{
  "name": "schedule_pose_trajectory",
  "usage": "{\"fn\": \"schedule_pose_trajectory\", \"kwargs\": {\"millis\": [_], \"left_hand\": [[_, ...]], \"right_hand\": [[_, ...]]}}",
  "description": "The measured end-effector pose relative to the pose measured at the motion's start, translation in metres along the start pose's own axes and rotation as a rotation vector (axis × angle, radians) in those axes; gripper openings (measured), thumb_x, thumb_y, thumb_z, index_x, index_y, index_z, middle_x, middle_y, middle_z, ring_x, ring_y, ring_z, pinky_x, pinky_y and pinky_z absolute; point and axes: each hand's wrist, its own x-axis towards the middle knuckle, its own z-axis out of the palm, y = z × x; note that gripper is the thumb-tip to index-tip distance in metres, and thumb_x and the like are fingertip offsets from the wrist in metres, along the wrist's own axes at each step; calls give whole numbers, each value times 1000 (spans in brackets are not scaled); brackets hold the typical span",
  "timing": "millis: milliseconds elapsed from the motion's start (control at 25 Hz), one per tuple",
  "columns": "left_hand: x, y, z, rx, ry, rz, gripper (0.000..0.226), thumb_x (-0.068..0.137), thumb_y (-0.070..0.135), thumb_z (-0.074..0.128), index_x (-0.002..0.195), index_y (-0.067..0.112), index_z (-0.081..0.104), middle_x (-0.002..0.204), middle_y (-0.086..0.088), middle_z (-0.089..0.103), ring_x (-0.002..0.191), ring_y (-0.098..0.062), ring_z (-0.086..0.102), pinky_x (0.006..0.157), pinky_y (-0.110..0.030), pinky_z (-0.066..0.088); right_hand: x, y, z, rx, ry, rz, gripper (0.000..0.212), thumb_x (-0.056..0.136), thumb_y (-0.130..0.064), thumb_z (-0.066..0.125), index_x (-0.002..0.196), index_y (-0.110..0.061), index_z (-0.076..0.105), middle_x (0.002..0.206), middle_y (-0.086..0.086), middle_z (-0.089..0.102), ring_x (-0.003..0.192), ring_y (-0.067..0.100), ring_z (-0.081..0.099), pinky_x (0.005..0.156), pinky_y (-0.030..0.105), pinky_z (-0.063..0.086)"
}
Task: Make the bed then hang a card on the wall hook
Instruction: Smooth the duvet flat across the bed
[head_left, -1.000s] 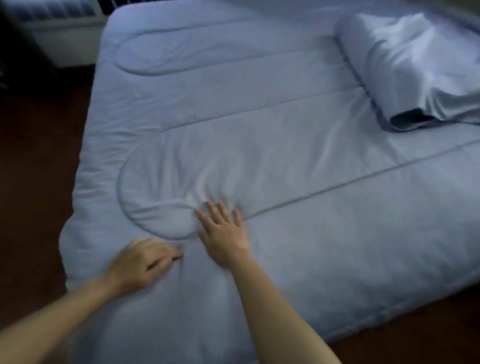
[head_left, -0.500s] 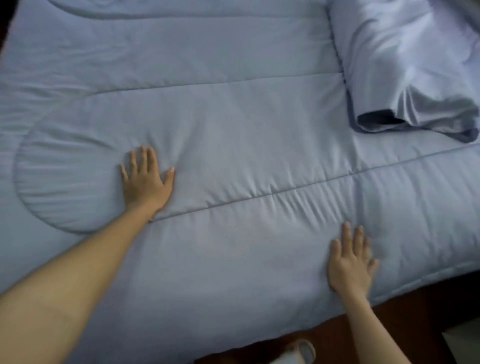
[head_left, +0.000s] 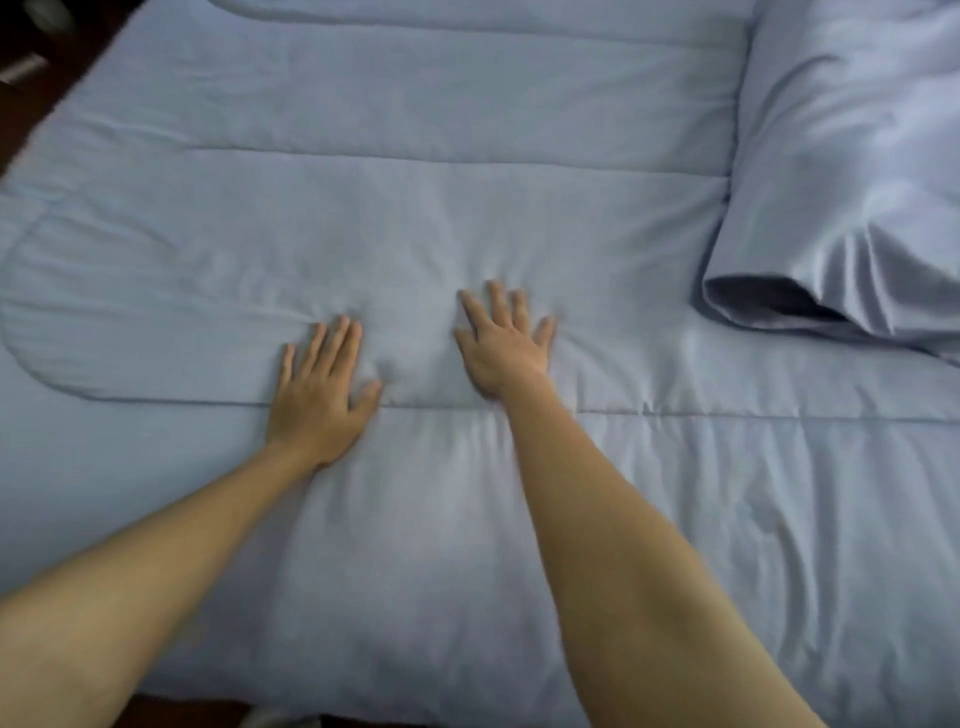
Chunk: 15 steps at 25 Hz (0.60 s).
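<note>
A pale blue quilted duvet (head_left: 467, 156) covers the bed and fills most of the view. My left hand (head_left: 319, 395) lies flat on it with straight fingers, palm down, just above a stitched seam. My right hand (head_left: 501, 343) presses flat on the duvet a little further up and to the right, fingers spread. Small creases gather in the fabric between the two hands. A pillow (head_left: 852, 171) in a matching blue case lies at the upper right, its open end facing me. No card or wall hook is in view.
Dark wooden floor (head_left: 36, 98) shows past the bed's upper left corner and along the near edge at the bottom. The duvet's near edge hangs over the side of the bed below my forearms.
My right hand has moved from the near right edge of the duvet up and left to lie beside my left hand. The view has shifted slightly.
</note>
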Motion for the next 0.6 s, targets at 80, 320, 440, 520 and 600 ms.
{"fn": "schedule_pose_trajectory", "kwargs": {"millis": [80, 320, 440, 520, 600], "left_hand": [[11, 9, -6, -15, 9, -75, 79, 83, 54, 23, 150, 12, 25, 159, -7, 22, 146, -30, 22, 116, -53, 13], [38, 156, -1, -79, -50, -48, 73, 90, 49, 25, 151, 9, 19, 161, -9, 14, 149, -28, 12, 119, -51, 5], [32, 256, 9, -109, -91, 157, 78, 85, 54, 18, 150, 11, 22, 160, -9, 18, 148, -27, 15, 118, -51, 6], [16, 314, 15, -94, -138, 308, 83, 81, 58, 9, 151, 15, 19, 161, -6, 15, 149, -27, 13, 118, -50, 6], [-8, 354, 20, -20, -155, 501, 78, 84, 58, 13, 152, 18, 17, 161, -3, 15, 148, -27, 15, 118, -52, 10]], "right_hand": [[-21, 37, -13, 0, 120, 44, 51, 99, -45, 25, 149, -42, 15, 162, -10, 3, 150, 19, -1, 117, 54, -3], [-142, 233, -44, 70, 354, 458, 51, 99, -45, 22, 150, -42, 15, 162, -10, 9, 150, 18, 4, 120, 45, 2], [-211, 291, -40, 55, 409, 624, 52, 99, -45, 19, 150, -42, 13, 162, -9, 7, 150, 18, 3, 119, 47, 0], [-261, 332, -37, 70, 414, 758, 54, 96, -47, 16, 150, -41, 15, 162, -8, 10, 149, 19, 7, 117, 51, 5], [-309, 372, -40, 85, 387, 870, 54, 96, -49, 14, 150, -43, 12, 162, -10, 8, 149, 19, 7, 115, 58, 5]]}}
